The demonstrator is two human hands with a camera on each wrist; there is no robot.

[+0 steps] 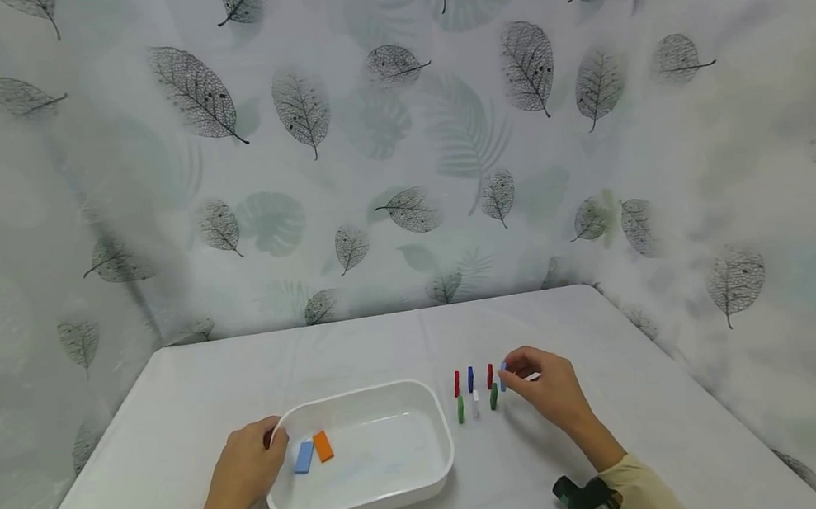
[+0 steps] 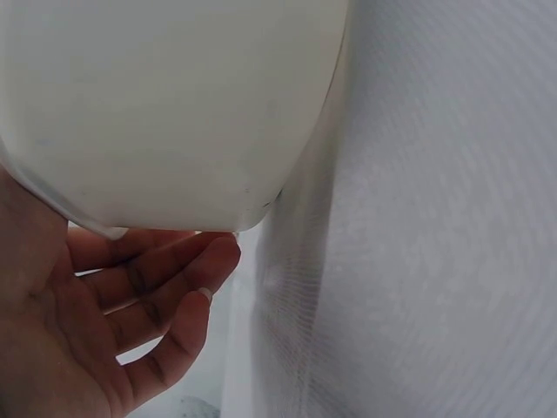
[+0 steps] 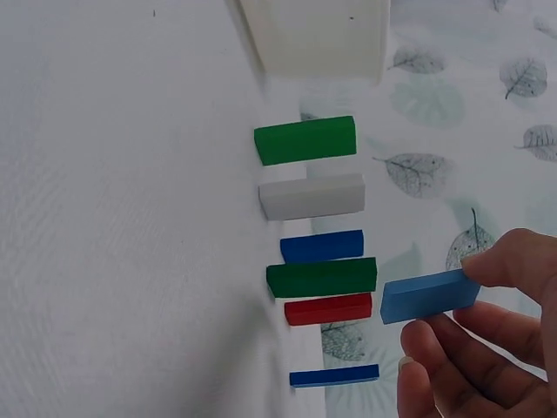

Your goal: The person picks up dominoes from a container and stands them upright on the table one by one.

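My right hand [image 1: 547,385] pinches a light blue block [image 3: 428,296] between thumb and fingers, at the right end of two short rows of upright blocks. Nearest to it are a dark green block [image 3: 322,277], a red block [image 3: 328,309] and a thin blue block [image 3: 334,376]. My left hand [image 1: 246,462] grips the left rim of a white plastic tub [image 1: 374,503], and in the left wrist view its fingers lie against the tub's outside. Inside the tub, at its left end, lie a flat light blue block [image 1: 304,458] and an orange block [image 1: 323,446].
Between tub and right hand stand a red block [image 1: 456,384], a dark blue block [image 1: 470,379], a green block [image 1: 460,409] and a white block [image 1: 476,404]. A dark green curved object [image 1: 581,494] sits by the right sleeve. Leaf-patterned sheeting [image 1: 369,167] surrounds the white table [image 1: 571,312].
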